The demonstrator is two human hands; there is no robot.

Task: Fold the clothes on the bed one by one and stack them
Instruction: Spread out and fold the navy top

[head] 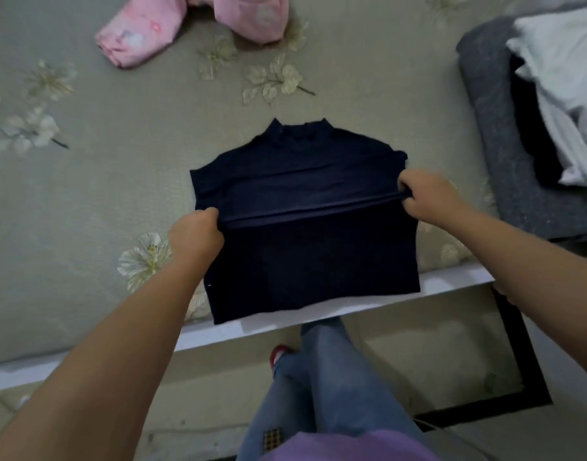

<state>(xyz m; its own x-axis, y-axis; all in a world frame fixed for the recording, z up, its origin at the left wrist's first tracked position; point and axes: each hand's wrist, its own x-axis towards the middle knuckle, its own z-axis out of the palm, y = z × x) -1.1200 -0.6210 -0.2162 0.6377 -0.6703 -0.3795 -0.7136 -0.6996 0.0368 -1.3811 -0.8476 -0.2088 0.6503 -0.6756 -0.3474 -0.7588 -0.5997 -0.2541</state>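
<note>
— At the near edge of the bed (86, 201), from the head view, we have the navy top (298, 181) lying flat with its collar pointing away from us; our left hand (195, 234) is closed on the fabric at its left side and our right hand (425, 197) is pinched shut on the right side, and between them runs a taut ridge of cloth across the middle

— So we are partway through a crosswise fold; what do we think could spoil it?

— The lower part hangs past the white bed frame (451, 281) towards our jeans (318, 377); if we let go unevenly, we judge its weight may drag the whole top off the edge; the fabric looks thin and slippery too, so the ridge could slide out of one pinch and leave a crooked fold

— And the stacking?

— The pile of white and dark clothes (558, 104) sits well apart on the right, on the grey blanket (505, 161); carrying a loosely folded top that far might let it fall open; the pink garment (192, 24) lies unfolded at the far side, clear of our hands
</note>
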